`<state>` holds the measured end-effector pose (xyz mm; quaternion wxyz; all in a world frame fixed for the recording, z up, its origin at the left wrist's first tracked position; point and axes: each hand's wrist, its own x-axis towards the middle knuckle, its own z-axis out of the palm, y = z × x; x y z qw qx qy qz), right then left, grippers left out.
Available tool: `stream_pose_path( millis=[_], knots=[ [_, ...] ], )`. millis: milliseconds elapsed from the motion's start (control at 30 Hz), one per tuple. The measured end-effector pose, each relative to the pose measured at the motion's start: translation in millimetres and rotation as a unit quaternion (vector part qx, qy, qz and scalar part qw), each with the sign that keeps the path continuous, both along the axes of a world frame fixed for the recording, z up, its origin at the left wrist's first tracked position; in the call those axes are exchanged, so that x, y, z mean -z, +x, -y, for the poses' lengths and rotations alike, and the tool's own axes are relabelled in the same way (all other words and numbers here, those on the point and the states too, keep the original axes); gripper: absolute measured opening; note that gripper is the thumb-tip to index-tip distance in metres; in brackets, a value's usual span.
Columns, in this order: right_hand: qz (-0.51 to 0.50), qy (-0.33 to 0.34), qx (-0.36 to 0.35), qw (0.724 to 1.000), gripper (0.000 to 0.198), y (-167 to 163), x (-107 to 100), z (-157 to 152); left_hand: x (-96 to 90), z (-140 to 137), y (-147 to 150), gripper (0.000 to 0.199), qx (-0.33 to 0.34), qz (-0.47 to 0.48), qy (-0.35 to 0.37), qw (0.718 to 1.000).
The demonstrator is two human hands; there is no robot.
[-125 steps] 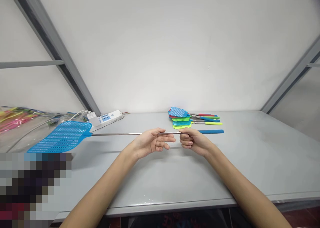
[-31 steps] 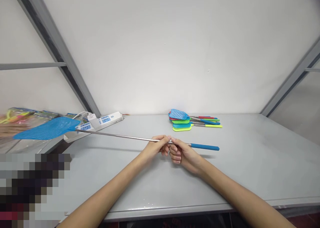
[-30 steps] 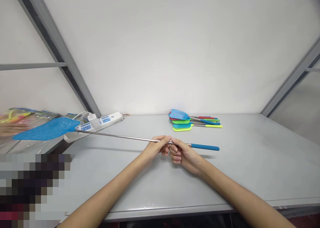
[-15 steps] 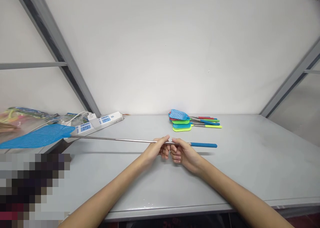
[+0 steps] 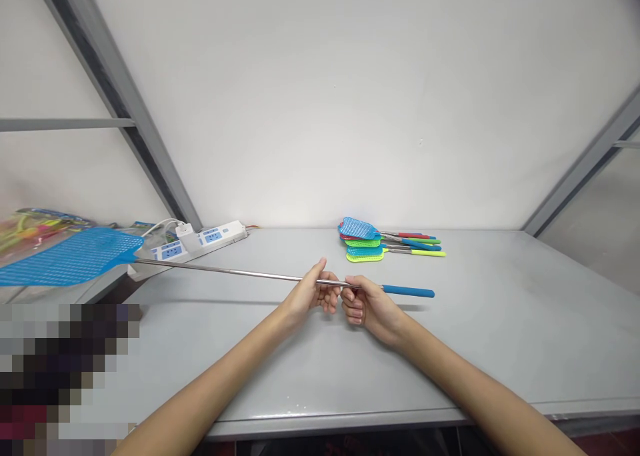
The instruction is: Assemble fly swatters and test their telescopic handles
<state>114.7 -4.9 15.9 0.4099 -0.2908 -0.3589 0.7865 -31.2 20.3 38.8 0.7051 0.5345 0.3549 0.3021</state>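
Note:
A blue fly swatter [image 5: 75, 259] with a thin metal telescopic shaft and a blue handle [image 5: 410, 291] extends across the view above the table. My right hand [image 5: 367, 306] is closed around the shaft just left of the handle, thumb along the top. Beside it, my left hand [image 5: 315, 289] has its thumb raised and its fingers loosely spread, with the shaft passing between thumb and fingers. Farther back lies a pile of fly swatters [image 5: 363, 239] in blue, green, yellow and red, handles pointing right.
A white power strip [image 5: 215, 239] with a plugged-in adapter and cable lies at the left back. Clear plastic packaging [image 5: 45, 233] with colourful contents sits at far left, behind the swatter head. Metal frame posts [image 5: 120, 96] rise at the sides of the grey table [image 5: 500, 323].
My left hand has loosened around the shaft, its thumb lifting away. The swatter's blue head has risen slightly and shifted left. My right hand keeps its hold.

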Motion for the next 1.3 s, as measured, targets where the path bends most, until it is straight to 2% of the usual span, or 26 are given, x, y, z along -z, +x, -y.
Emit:
stream_pose_path(
  millis=[333,600,967,1033,1167,1300],
  knots=[
    [-0.014,0.003,0.027,1.000,0.029,-0.5,-1.5,-1.6,-6.1,-6.6,-5.9,0.060,-0.032,0.011,-0.015,0.999],
    [-0.019,0.004,0.026,0.999,0.029,3.9,1.4,-6.2,-9.7,-4.8,-8.8,0.054,-0.033,-0.006,-0.005,0.999],
    [-0.006,0.016,0.036,0.999,0.035,2.9,-0.3,-3.8,-4.1,-7.0,-10.9,0.052,0.014,-0.015,-0.023,1.000],
    [0.004,0.021,0.051,0.998,0.035,2.7,0.3,-3.8,-4.6,-7.0,-9.6,0.052,-0.001,-0.021,-0.019,1.000],
    [0.009,0.030,0.132,0.991,0.033,4.4,1.7,-5.8,-7.5,-8.1,-5.7,0.053,-0.056,-0.038,-0.010,0.998],
    [0.012,-0.008,0.149,0.989,0.034,9.8,0.3,-10.4,-10.0,-9.0,-2.4,0.055,-0.055,-0.041,-0.030,0.997]
  ],
)
